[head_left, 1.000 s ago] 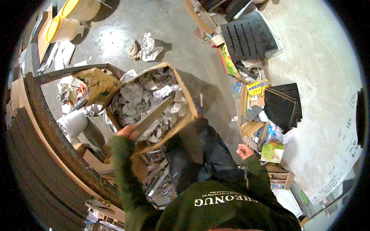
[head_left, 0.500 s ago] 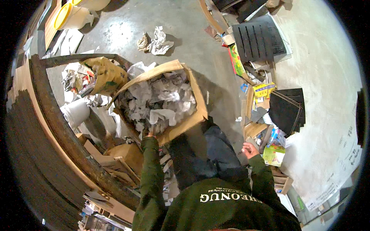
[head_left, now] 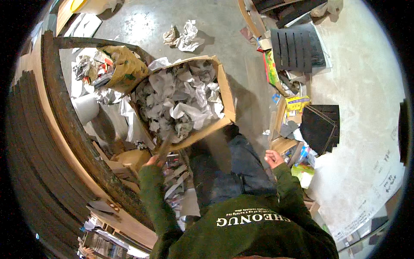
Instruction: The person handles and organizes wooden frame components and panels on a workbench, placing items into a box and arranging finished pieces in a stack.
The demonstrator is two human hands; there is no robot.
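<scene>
Crumpled white paper (head_left: 161,84) nearly fills the big brown cardboard box (head_left: 226,88); some lies outside. The left hand (head_left: 153,161) grips a blurry brown strip (head_left: 164,149); the half-open right hand (head_left: 273,159) looks empty.

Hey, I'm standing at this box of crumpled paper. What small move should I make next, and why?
I'd probably bring your right hand to the box's near right corner to steady it. That hand looks empty and off to the side, while your left hand holds a blurred strip by the near left corner.
</scene>
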